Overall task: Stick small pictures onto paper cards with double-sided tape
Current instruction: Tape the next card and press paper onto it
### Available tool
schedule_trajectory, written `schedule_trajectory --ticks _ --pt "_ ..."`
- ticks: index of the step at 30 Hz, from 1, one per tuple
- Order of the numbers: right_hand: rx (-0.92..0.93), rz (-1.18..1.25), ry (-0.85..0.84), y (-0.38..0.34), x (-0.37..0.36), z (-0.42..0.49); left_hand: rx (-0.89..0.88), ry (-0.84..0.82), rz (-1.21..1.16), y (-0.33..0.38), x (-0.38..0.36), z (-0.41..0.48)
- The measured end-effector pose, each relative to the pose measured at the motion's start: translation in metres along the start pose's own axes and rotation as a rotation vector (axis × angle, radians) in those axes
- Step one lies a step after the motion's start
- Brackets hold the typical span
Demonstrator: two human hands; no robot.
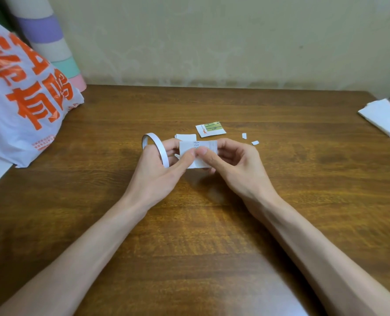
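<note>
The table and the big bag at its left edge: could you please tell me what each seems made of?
The table looks like brown wood or wood-look laminate, semi-glossy: grain lines and a pale reflection near the front. The bag seems thin white plastic film, shiny and crinkled, with orange print.

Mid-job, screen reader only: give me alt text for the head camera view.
The left hand and right hand pinch a small white paper card above a wooden table, with a thin tape ring against the left hand. Behind lie a green picture card, another white card and two paper scraps; a plastic bag stands at left.
</note>
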State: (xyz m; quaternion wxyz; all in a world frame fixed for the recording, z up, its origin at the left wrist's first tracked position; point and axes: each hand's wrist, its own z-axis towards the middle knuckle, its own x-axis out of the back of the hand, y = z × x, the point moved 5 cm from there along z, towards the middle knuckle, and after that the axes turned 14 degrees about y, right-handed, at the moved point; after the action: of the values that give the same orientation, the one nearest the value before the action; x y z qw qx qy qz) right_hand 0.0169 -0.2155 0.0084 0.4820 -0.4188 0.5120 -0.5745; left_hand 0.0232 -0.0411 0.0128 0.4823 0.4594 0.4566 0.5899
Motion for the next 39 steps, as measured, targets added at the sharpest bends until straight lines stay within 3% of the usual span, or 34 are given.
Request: schedule_trajectory --ticks 39 --pt "-0.054 -0.012 0.059 -0.0048 0.0049 -0.0012 0.049 0.011 -0.014 -0.0033 0.0018 0.0015"
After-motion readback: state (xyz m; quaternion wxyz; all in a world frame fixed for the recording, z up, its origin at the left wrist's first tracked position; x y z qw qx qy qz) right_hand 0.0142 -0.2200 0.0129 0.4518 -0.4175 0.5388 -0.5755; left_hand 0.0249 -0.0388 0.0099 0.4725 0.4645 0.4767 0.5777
